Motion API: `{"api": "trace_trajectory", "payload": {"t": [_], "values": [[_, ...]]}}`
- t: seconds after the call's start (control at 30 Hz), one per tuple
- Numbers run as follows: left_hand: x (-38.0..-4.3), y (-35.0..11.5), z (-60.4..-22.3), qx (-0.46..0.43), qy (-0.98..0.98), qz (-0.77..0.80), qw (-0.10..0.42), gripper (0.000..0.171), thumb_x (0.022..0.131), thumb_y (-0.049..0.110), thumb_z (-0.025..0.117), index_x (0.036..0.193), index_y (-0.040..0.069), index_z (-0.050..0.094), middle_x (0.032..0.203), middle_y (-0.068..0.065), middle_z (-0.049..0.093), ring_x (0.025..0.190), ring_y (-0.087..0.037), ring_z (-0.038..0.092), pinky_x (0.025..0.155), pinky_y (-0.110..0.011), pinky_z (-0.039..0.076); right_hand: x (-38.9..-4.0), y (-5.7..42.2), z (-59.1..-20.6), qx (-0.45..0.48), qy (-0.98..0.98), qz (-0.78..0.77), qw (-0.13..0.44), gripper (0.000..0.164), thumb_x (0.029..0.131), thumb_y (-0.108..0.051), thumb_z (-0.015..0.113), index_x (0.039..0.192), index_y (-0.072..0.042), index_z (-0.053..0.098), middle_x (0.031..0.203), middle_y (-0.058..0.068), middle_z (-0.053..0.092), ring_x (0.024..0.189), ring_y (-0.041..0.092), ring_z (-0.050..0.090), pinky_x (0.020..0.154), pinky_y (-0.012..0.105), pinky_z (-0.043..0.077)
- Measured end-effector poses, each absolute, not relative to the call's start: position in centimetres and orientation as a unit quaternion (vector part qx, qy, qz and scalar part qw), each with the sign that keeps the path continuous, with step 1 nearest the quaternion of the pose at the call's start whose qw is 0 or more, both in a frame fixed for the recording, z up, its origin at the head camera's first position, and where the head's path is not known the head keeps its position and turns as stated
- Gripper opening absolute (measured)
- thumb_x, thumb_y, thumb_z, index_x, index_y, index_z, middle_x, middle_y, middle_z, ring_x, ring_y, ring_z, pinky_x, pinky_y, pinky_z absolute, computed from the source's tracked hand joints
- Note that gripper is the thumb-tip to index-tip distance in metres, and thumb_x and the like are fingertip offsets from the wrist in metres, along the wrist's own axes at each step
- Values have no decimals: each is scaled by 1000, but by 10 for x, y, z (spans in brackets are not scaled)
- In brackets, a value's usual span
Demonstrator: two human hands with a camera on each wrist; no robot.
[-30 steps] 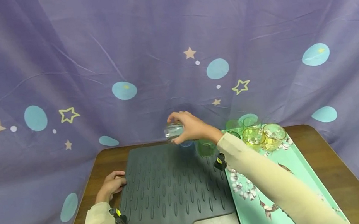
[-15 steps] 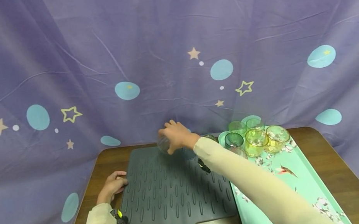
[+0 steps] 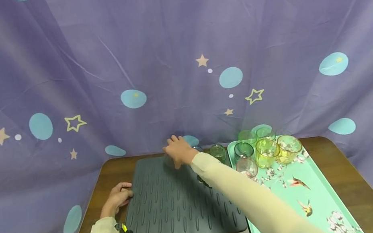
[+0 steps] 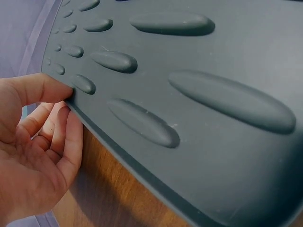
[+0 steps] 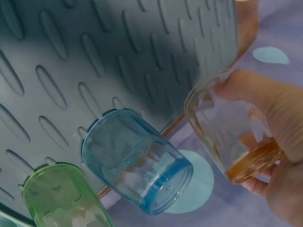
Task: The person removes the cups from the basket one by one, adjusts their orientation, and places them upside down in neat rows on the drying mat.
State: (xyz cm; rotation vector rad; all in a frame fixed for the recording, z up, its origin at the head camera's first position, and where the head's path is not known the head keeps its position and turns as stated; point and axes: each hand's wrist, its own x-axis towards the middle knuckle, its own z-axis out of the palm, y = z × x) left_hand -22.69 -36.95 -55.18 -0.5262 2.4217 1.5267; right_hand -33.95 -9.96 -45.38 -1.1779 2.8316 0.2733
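My right hand (image 3: 178, 150) grips a clear glass (image 5: 222, 127) with an amber-tinted base, upside down near the far edge of the dark grey ridged drying mat (image 3: 185, 202). Whether its rim touches the mat, I cannot tell. Beside it, a blue glass (image 5: 137, 161) and a green glass (image 5: 66, 196) stand rim-down on the mat; in the head view the blue one is mostly behind my wrist. My left hand (image 4: 42, 142) pinches the mat's left edge, thumb on top and fingers curled against the side.
On the right, a mint tray (image 3: 289, 187) with flowers and birds carries several glasses, among them a yellow glass (image 3: 267, 153), a pink glass (image 3: 247, 168) and a dark green glass (image 3: 244, 151). A purple curtain (image 3: 169, 54) hangs right behind the wooden table (image 3: 342, 173).
My right hand has brought the clear glass left and down to the mat's far edge, past the blue glass. The left hand keeps its place on the mat edge.
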Motion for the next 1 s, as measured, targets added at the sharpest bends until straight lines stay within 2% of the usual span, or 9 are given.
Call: {"api": "trace_trajectory", "payload": {"t": [0.13,0.3,0.47,0.63,0.9,1.0], "values": [[-224,-372,-553,-179,828,517,119,47,86,1,58,131,-7,47,90,-2,57,91,-15,57,82,-37,55,-337,-105,-468,-398,908,129,5,64,79,-32,88,137,-25,63,134,4,59,118,22,48,101,38,43],[-224,-371,-555,-173,830,517,118,47,87,0,58,132,-7,47,94,-4,58,94,-17,58,86,-42,56,-335,-107,-480,-403,900,168,-13,49,88,-24,78,136,-27,65,135,3,58,121,22,49,100,37,43],[-226,-367,-554,-180,827,522,104,47,86,-1,59,131,-8,47,88,-3,58,88,-14,57,82,-41,56,-333,-109,-484,-411,890,197,-25,36,96,-25,70,133,-26,68,140,3,58,128,23,49,109,40,42],[-226,-365,-554,-182,824,527,100,48,85,-2,59,131,-9,47,86,-1,55,85,-12,55,80,-36,55,-332,-107,-490,-410,883,226,-37,30,97,-27,68,127,-28,71,137,1,59,128,21,50,111,39,42],[-225,-364,-550,-181,829,520,99,48,86,0,59,132,-9,47,89,-3,56,90,-15,57,85,-43,56,-334,-110,-496,-411,885,216,-23,22,94,-27,72,117,-27,75,134,-2,59,121,19,49,105,35,42],[-226,-365,-552,-182,830,517,102,48,87,0,59,133,-8,47,90,-3,55,89,-13,57,86,-43,56,-335,-112,-498,-416,881,223,-15,22,94,-28,72,116,-28,75,135,-4,59,125,17,48,110,34,41]]}}
